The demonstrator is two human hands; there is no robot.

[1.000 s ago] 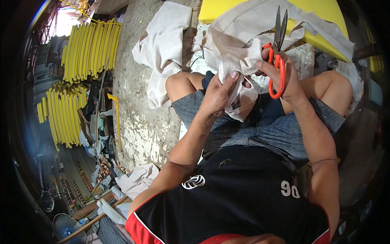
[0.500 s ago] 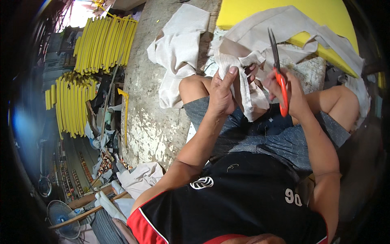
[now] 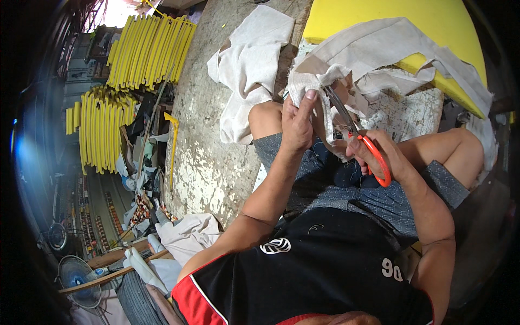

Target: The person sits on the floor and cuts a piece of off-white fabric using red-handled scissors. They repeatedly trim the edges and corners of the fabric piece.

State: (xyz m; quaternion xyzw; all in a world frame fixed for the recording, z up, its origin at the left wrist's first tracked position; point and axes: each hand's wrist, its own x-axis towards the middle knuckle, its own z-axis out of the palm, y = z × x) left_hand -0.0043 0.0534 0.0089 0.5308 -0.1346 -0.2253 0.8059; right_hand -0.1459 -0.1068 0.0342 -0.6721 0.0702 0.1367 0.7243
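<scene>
Over our speckled grey shorts (image 3: 336, 196), our left hand (image 3: 298, 127) pinches off-white woven cloth (image 3: 300, 82), right hand (image 3: 385, 151) grips orange-handled metal scissors (image 3: 349, 123); we should keep that cloth taut.

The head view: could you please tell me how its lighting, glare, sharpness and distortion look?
In the head view, the bright opening at upper left is blown out; a blue flare hazes the left rim; the left hand and orange-handled scissors look fairly sharp; fisheye distortion bows the edge of the worn worktop.

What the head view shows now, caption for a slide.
Left hand pinching pale cloth, right hand holding red-handled scissors, blades at the cloth.
</scene>
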